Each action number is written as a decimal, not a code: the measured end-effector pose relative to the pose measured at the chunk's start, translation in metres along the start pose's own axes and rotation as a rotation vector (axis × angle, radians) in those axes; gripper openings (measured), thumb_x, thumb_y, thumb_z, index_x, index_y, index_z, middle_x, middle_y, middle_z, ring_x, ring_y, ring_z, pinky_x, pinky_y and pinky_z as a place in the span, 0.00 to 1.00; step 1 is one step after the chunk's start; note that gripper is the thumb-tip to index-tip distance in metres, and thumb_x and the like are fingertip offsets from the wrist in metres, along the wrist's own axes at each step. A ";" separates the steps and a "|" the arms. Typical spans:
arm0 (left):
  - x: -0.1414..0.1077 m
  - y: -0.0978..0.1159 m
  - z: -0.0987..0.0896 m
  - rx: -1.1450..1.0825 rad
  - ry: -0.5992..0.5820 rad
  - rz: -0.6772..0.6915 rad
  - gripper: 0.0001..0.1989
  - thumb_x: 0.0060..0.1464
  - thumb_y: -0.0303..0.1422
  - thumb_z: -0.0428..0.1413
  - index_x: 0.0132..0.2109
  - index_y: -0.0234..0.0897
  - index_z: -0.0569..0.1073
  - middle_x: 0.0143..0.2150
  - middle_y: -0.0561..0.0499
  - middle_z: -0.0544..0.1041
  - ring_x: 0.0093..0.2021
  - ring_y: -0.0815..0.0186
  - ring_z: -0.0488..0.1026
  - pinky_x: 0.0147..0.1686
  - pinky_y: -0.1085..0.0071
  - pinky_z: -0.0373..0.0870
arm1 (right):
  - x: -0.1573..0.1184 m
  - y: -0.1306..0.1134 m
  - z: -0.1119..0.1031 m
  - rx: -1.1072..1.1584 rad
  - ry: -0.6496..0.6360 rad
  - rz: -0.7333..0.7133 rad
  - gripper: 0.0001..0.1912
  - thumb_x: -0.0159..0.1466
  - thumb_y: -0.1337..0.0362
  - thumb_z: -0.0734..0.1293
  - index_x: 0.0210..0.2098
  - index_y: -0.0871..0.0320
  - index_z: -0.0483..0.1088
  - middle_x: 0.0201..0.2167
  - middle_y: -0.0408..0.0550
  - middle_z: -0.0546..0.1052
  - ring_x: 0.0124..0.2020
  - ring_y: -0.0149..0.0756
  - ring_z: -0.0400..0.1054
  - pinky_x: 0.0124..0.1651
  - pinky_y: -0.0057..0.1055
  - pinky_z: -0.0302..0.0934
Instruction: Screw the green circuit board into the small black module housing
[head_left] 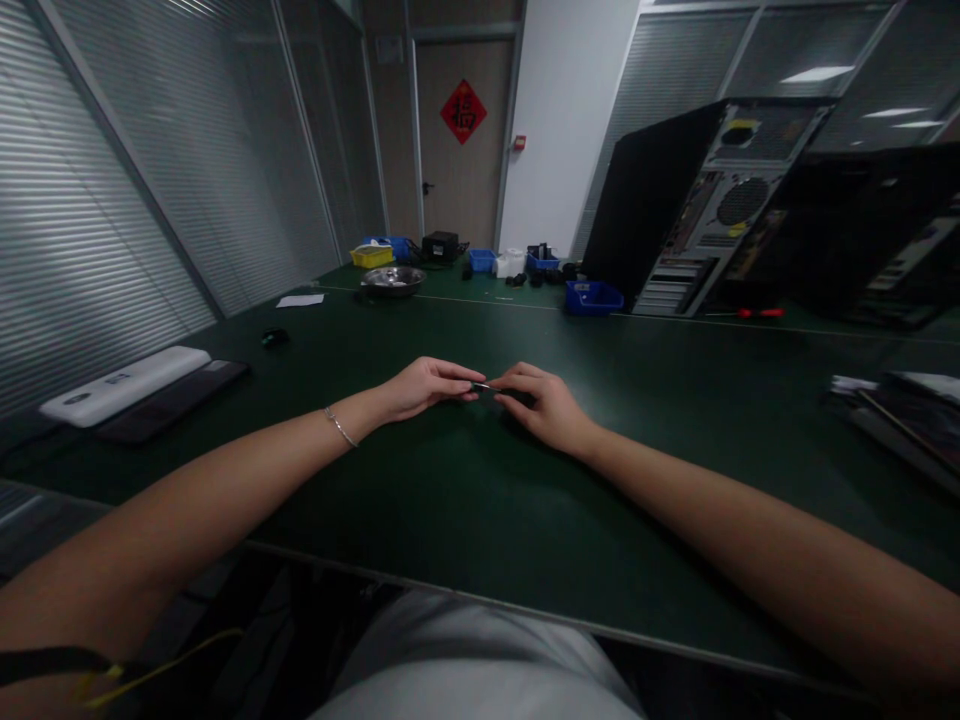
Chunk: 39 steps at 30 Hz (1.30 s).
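My left hand (pixel 435 388) and my right hand (pixel 546 405) meet above the middle of the green table. Between their fingertips is a small thin dark-and-silver object (pixel 482 386), too small to name. The left thumb and fingers pinch its darker end. On the other side, the right thumb and index finger close on its shiny end. Fingers cover much of the object, so its full shape is hidden.
The green table (pixel 420 500) bears a white device (pixel 127 385) beside a dark flat panel (pixel 176 400) at left. Behind are a metal bowl (pixel 394 281), a blue bin (pixel 592 297) and a black computer tower (pixel 660 190). A stack of items (pixel 907 420) lies at right.
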<state>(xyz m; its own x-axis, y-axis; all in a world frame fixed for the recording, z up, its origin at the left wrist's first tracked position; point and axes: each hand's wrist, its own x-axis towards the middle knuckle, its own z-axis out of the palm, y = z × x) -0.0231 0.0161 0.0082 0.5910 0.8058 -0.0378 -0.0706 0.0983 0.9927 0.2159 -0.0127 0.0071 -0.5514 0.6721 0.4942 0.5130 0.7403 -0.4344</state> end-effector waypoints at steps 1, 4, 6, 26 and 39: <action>0.000 0.000 0.000 0.000 0.009 0.001 0.15 0.52 0.21 0.59 0.48 0.30 0.77 0.47 0.39 0.78 0.46 0.64 0.76 0.52 0.68 0.69 | 0.000 -0.001 0.000 -0.005 -0.002 0.003 0.12 0.64 0.66 0.64 0.46 0.53 0.74 0.41 0.49 0.74 0.41 0.38 0.70 0.42 0.34 0.65; 0.000 0.001 0.002 -0.002 0.040 -0.002 0.14 0.52 0.21 0.59 0.47 0.29 0.78 0.47 0.39 0.78 0.45 0.64 0.76 0.51 0.68 0.70 | 0.000 -0.002 0.000 -0.025 -0.009 0.000 0.13 0.64 0.65 0.64 0.47 0.53 0.74 0.42 0.49 0.74 0.40 0.38 0.70 0.41 0.34 0.65; 0.000 0.001 0.003 0.003 0.061 -0.003 0.13 0.52 0.22 0.59 0.47 0.29 0.78 0.46 0.38 0.78 0.44 0.65 0.76 0.50 0.69 0.70 | 0.000 -0.002 0.001 -0.051 -0.013 -0.007 0.13 0.64 0.65 0.64 0.48 0.53 0.74 0.42 0.49 0.74 0.40 0.37 0.70 0.41 0.34 0.65; -0.001 0.000 0.002 0.012 0.014 -0.025 0.14 0.51 0.22 0.60 0.47 0.29 0.78 0.43 0.40 0.79 0.41 0.65 0.76 0.48 0.69 0.69 | -0.001 -0.001 0.001 -0.022 -0.021 -0.042 0.14 0.63 0.66 0.65 0.48 0.51 0.74 0.41 0.48 0.75 0.40 0.37 0.70 0.40 0.33 0.64; 0.001 0.006 0.000 0.155 0.088 0.169 0.11 0.54 0.28 0.55 0.44 0.35 0.76 0.44 0.46 0.74 0.41 0.66 0.68 0.38 0.70 0.62 | 0.000 -0.002 0.000 -0.041 0.029 0.000 0.12 0.64 0.66 0.63 0.46 0.56 0.73 0.39 0.50 0.74 0.40 0.38 0.69 0.43 0.35 0.64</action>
<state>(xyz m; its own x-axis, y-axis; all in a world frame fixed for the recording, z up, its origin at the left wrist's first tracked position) -0.0228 0.0171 0.0143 0.5088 0.8514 0.1273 -0.0342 -0.1277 0.9912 0.2149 -0.0138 0.0082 -0.5324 0.6710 0.5160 0.5399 0.7387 -0.4035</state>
